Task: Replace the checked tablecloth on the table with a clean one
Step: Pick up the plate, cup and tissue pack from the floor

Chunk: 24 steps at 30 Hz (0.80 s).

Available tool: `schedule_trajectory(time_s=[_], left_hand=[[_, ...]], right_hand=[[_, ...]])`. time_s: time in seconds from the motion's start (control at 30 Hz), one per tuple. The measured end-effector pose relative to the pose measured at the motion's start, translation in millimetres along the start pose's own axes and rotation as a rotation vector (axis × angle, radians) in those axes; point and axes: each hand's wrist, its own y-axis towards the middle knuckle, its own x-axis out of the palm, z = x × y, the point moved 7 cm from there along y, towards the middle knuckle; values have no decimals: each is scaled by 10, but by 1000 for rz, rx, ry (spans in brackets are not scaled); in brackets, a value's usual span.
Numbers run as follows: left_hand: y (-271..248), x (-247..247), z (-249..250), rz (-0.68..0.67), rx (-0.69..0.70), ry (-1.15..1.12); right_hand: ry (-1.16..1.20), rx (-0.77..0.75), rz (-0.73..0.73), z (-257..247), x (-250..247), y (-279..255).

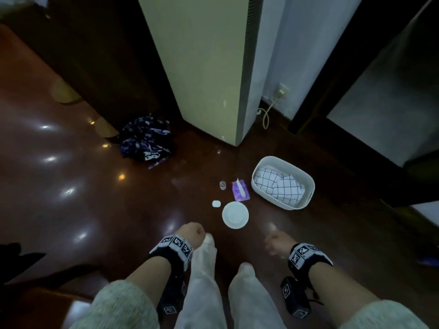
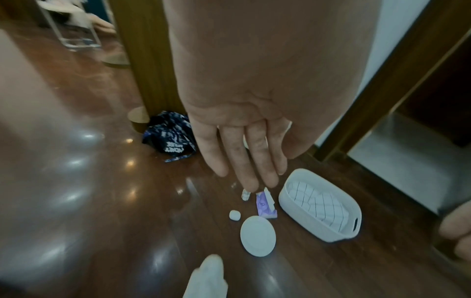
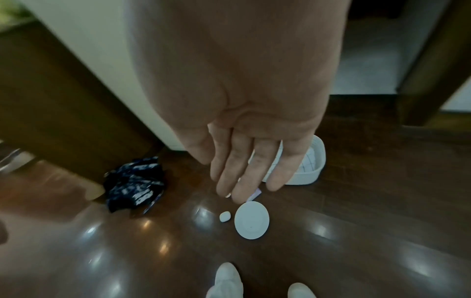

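Note:
A folded white cloth with thin dark checks (image 1: 280, 186) (image 2: 318, 203) (image 3: 309, 161) lies inside a white oval basket (image 1: 273, 158) (image 2: 305, 219) (image 3: 303, 179) on the dark wooden floor, ahead and to the right of me. My left hand (image 1: 190, 233) (image 2: 249, 161) hangs above the floor with straight fingers and holds nothing. My right hand (image 1: 276, 243) (image 3: 244, 175) hangs the same way, empty, on the near side of the basket. No table shows in any view.
On the floor left of the basket lie a white plate (image 1: 235, 214), a small white object (image 1: 216, 203), a small glass (image 1: 222, 185) and a purple tissue pack (image 1: 240, 191). A crumpled dark blue bag (image 1: 146, 141) sits by a tall cream unit (image 1: 209, 67). My feet (image 1: 204, 257) stand just behind the plate.

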Motion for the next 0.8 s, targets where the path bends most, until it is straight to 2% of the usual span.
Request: schedule_trajectory(time_s=[0.17, 0.3, 0.4, 0.53, 0.8], left_hand=[[864, -202, 3, -92, 71, 145], [1569, -215, -136, -104, 13, 239], [2130, 28, -225, -143, 8, 263], [2942, 451, -339, -152, 15, 317], [4573, 1316, -723, -132, 19, 284]], right_hand=[[29, 61, 59, 2, -77, 639], [-32, 90, 100, 107, -98, 1215], [-35, 137, 71, 268, -27, 1740], [-60, 118, 83, 555, 120, 2593], [-46, 124, 31, 1222, 724, 4225]])
